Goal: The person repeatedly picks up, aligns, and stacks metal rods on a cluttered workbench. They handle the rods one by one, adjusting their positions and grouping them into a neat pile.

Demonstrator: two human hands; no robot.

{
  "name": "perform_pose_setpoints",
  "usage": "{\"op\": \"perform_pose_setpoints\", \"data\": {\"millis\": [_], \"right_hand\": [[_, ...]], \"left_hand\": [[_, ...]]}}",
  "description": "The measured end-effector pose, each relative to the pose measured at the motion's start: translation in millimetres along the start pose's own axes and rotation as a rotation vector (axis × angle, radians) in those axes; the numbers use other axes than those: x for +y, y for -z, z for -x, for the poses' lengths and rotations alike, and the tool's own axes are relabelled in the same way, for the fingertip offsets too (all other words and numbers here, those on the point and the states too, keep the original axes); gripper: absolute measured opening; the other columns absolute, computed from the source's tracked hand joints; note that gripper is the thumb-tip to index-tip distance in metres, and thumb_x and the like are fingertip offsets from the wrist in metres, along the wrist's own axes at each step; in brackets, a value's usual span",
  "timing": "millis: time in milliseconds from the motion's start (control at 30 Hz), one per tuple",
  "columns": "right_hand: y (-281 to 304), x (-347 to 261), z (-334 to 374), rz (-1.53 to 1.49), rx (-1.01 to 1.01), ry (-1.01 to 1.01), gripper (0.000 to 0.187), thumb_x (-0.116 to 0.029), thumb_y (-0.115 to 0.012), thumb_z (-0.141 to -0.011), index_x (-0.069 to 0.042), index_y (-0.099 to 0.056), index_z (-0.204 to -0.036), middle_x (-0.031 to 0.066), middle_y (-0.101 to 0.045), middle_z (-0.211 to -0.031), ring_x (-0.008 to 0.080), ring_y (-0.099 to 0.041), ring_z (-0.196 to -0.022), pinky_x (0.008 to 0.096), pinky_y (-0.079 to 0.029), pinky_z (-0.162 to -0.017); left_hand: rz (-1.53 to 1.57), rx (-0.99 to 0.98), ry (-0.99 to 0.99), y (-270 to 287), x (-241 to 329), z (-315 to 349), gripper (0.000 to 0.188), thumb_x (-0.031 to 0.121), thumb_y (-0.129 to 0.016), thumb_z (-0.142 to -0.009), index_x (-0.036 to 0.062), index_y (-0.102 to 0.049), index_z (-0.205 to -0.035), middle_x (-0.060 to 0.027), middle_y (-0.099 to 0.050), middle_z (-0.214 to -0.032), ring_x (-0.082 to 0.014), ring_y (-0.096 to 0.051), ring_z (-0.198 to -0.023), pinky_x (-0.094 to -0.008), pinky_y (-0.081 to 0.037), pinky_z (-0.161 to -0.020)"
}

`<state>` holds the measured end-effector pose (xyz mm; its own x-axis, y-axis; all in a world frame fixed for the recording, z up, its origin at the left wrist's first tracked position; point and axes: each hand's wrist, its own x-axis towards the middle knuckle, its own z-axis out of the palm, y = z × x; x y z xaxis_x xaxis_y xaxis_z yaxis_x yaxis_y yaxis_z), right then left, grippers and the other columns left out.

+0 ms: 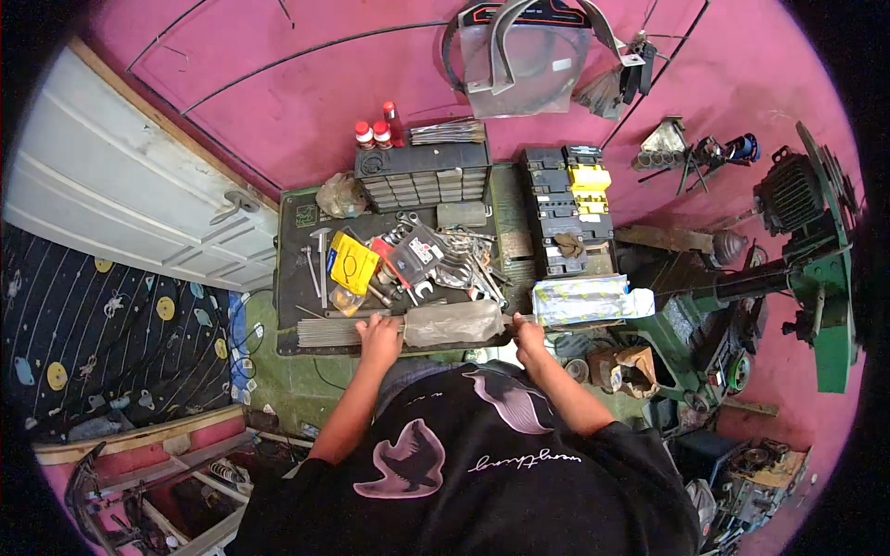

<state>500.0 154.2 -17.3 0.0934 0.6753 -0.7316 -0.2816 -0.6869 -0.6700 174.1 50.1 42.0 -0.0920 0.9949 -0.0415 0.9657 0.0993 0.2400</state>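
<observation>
Left hand point(378, 335) and right hand point(528, 332) each grasp the bundle of metal rods point(451, 323), wrapped midway in plastic, lying along the tabletop's point(295, 278) near edge beside wrenches point(464, 264).

Pink wall point(306, 102), yellow packet point(354, 262), black star-patterned cloth point(111, 334).

The grey plastic sleeve point(452, 322) hides the middle of the thin metal rods point(334, 330) between the left hand point(379, 337) and right hand point(528, 332), while the tangled tools point(454, 264) just beyond them blur together, too small to tell apart.
</observation>
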Motion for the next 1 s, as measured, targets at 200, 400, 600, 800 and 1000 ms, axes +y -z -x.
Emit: {"op": "perform_pose_setpoints", "data": {"millis": [200,400,600,800,1000], "right_hand": [[7.5,12.7,-7.9,0.201,0.083,-0.024,0.024,-0.032,-0.073,-0.087,-0.010,-0.064,-0.092,0.0029,-0.068,-0.087,0.0175,-0.054,-0.074,0.0391,-0.036,-0.072],[4.1,16.2,-7.2,0.187,0.096,-0.112,0.025,-0.035,-0.074,-0.085,-0.015,-0.067,-0.098,0.0005,-0.069,-0.088,0.0174,-0.053,-0.076,0.0384,-0.035,-0.072],[6.7,28.8,-17.3,0.172,0.185,-0.037,0.025,-0.036,-0.078,-0.083,-0.018,-0.071,-0.099,-0.0040,-0.068,-0.086,0.0138,-0.048,-0.069,0.0355,-0.036,-0.065],[21.9,58.4,-43.5,0.132,0.178,0.263,0.020,-0.017,-0.076,-0.086,-0.006,-0.075,-0.101,0.0027,-0.072,-0.086,0.0141,-0.062,-0.073,0.0292,-0.048,-0.066],[-34.3,25.3,42.5,0.792,0.583,0.522,0.036,-0.025,-0.075,-0.081,0.003,-0.064,-0.101,0.0233,-0.066,-0.095,0.0406,-0.063,-0.091,0.0453,-0.049,-0.085]], "left_hand": [[-0.008,0.052,-0.177,-15.4,-9.6,3.9,0.009,0.018,-0.067,-0.078,0.0123,-0.069,-0.085,-0.0036,-0.068,-0.092,-0.0243,-0.055,-0.103,-0.0551,-0.031,-0.091],[-0.041,-0.015,-0.203,-39.9,-30.7,23.5,0.008,0.016,-0.063,-0.081,0.0128,-0.070,-0.085,-0.0012,-0.067,-0.092,-0.0231,-0.054,-0.102,-0.0568,-0.031,-0.090],[-0.025,0.017,-0.213,-31.7,-40.8,26.1,0.013,0.018,-0.063,-0.082,0.0134,-0.072,-0.090,-0.0015,-0.066,-0.092,-0.0227,-0.055,-0.101,-0.0551,-0.032,-0.090],[-0.007,0.041,-0.256,-11.4,-48.0,25.9,0.020,0.023,-0.068,-0.080,0.0148,-0.073,-0.098,-0.0022,-0.064,-0.091,-0.0233,-0.055,-0.102,-0.0527,-0.033,-0.091],[0.095,0.113,-0.091,-4.4,-76.9,36.5,0.027,0.018,-0.069,-0.078,0.0147,-0.070,-0.106,-0.0029,-0.062,-0.110,-0.0256,-0.052,-0.108,-0.0508,-0.033,-0.091]]}}
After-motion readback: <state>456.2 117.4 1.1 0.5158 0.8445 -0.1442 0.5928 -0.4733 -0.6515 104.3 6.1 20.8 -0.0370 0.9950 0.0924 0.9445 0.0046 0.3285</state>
